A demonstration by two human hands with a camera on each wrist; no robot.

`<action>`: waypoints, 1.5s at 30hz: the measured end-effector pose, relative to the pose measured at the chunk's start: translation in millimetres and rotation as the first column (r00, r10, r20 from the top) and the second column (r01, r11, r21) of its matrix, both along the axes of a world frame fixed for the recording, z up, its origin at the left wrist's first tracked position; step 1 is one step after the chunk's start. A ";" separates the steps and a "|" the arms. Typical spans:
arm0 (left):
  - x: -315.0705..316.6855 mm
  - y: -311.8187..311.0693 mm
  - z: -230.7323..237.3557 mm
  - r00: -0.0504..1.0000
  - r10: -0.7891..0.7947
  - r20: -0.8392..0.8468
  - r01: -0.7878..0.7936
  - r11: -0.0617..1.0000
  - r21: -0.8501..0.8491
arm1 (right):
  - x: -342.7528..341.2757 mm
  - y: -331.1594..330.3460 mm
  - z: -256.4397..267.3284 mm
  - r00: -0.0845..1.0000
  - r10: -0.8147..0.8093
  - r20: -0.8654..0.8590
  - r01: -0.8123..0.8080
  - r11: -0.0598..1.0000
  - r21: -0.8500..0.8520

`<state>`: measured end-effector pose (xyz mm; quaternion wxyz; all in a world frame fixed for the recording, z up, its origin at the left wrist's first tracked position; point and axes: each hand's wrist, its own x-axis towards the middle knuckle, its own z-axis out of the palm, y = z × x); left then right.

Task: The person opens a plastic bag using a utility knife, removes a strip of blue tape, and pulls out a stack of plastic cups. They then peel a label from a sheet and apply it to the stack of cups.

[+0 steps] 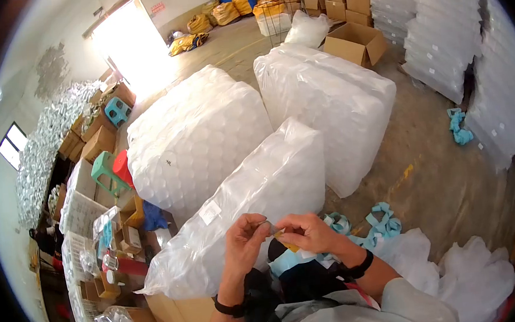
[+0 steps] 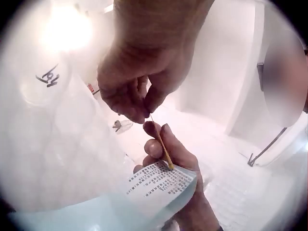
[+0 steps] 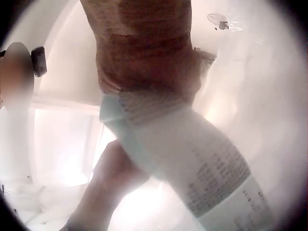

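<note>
In the left wrist view my left hand reaches down from above, thumb and fingertips pinched at the upper end of a thin yellowish strip. Below it, my right hand holds a strip of printed labels with light blue backing. That label strip hangs across the right wrist view and covers much of my right hand there. From the head, the left hand and right hand meet fingertip to fingertip, in front of a plastic-wrapped bundle.
Two more large wrapped bundles stand behind. Curled light blue backing strips lie to the right, beside crumpled clear plastic. Boxes, a red stool and a green stool are at the left.
</note>
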<state>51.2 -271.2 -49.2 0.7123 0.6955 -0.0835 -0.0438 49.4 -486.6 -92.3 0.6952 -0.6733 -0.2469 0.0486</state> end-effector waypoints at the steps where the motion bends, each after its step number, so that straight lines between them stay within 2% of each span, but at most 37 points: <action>1: 6.8 -2.8 -0.1 1.000 0.003 0.016 -0.003 1.000 0.016 | -1.0 -5.8 3.6 0.999 0.030 -0.045 -0.029 0.999 0.023; 5: 32.8 -10.8 11.7 0.999 -0.018 0.036 0.015 0.996 0.088 | -1.2 -20.4 0.5 0.998 0.018 -0.056 -0.018 1.000 -0.006; 7: 45.4 -20.0 13.5 0.998 -0.056 0.029 0.053 0.993 0.105 | 0.9 -27.3 -1.2 0.985 -0.044 -0.169 0.056 0.996 0.068; 9: 58.5 -31.0 12.6 0.995 -0.097 0.021 0.093 0.988 0.121 | 3.4 -37.5 -0.4 0.983 -0.043 -0.181 0.055 0.996 0.065; 11: 74.0 -39.2 9.1 0.974 -0.106 0.198 0.069 0.981 0.181 | 4.6 -44.5 -4.8 0.974 -0.111 -0.195 0.126 0.990 0.066; 12: 84.4 -40.0 7.6 0.973 -0.110 0.202 0.073 0.981 0.182 | 5.4 -49.2 -10.9 0.975 -0.115 -0.192 0.130 0.989 0.067; 14: 106.2 -41.0 4.4 0.935 -0.133 0.328 0.004 0.930 0.367 | 3.3 -60.3 -26.1 0.968 -0.127 -0.217 0.152 0.983 0.103; 15: 116.5 -42.6 6.6 0.933 -0.134 0.333 0.004 0.932 0.362 | -0.3 -65.7 -26.7 0.969 -0.130 -0.212 0.154 0.983 0.099; 17: 135.8 -46.6 11.3 0.918 -0.200 0.342 -0.001 0.863 0.506 | -10.2 -75.2 -25.6 0.952 -0.217 -0.217 0.236 0.969 0.066; 18: 146.9 -49.7 6.8 0.916 -0.201 0.347 -0.001 0.865 0.503 | -14.7 -79.8 -26.1 0.941 -0.232 -0.246 0.259 0.962 0.084; 20: 172.9 -57.3 -8.1 0.861 -0.220 0.459 -0.126 0.781 0.611 | -24.3 -88.3 -20.6 0.931 -0.269 -0.249 0.293 0.954 0.067; 21: 183.7 -62.7 -12.7 0.857 -0.226 0.463 -0.124 0.783 0.610 | -28.4 -92.2 -19.6 0.918 -0.302 -0.257 0.326 0.944 0.052; 23: 202.2 -76.9 -18.9 0.807 -0.271 0.526 -0.249 0.651 0.717 | -34.6 -98.3 -21.6 0.912 -0.322 -0.255 0.345 0.937 0.050; 26: 221.7 -97.1 -23.4 0.825 -0.294 0.483 -0.220 0.619 0.754 | -43.0 -103.5 -20.6 0.905 -0.343 -0.253 0.361 0.932 0.028; 30: 225.7 -113.7 -32.5 0.811 -0.284 0.511 -0.244 0.631 0.736 | -46.8 -105.2 -27.5 0.891 -0.363 -0.274 0.387 0.921 0.040; 32: 223.2 -112.6 -36.4 0.811 -0.269 0.519 -0.204 0.701 0.683 | -43.7 -103.0 -28.0 0.887 -0.375 -0.272 0.398 0.917 0.036; 34: 221.9 -111.0 -34.1 0.822 -0.271 0.501 -0.181 0.710 0.680 | -34.4 -102.1 -24.5 0.891 -0.397 -0.221 0.421 0.904 0.075; 38: 217.7 -104.7 -29.9 0.854 -0.285 0.436 -0.081 0.753 0.653 | -6.5 -99.8 -2.1 0.884 -0.441 -0.156 0.443 0.896 -0.026; 40: 217.8 -101.4 -28.1 0.859 -0.293 0.421 -0.039 0.782 0.623 | 9.5 -99.0 8.6 0.864 -0.502 -0.023 0.495 0.858 -0.138; 41: 218.1 -100.2 -27.0 0.861 -0.305 0.408 0.003 0.805 0.594 | 18.1 -98.9 11.4 0.866 -0.500 -0.022 0.492 0.859 -0.143; 43: 220.2 -97.1 -29.0 0.862 -0.315 0.397 0.036 0.819 0.572 | 36.2 -99.0 14.0 0.817 -0.553 0.160 0.576 0.791 -0.206; 44: 220.9 -96.0 -30.8 0.862 -0.329 0.385 0.069 0.830 0.554 | 44.0 -99.7 17.6 0.819 -0.552 0.159 0.574 0.791 -0.211; 45: 219.4 -95.6 -28.6 0.865 -0.326 0.382 0.070 0.832 0.551 | 51.8 -100.4 21.6 0.789 -0.561 0.250 0.613 0.747 -0.256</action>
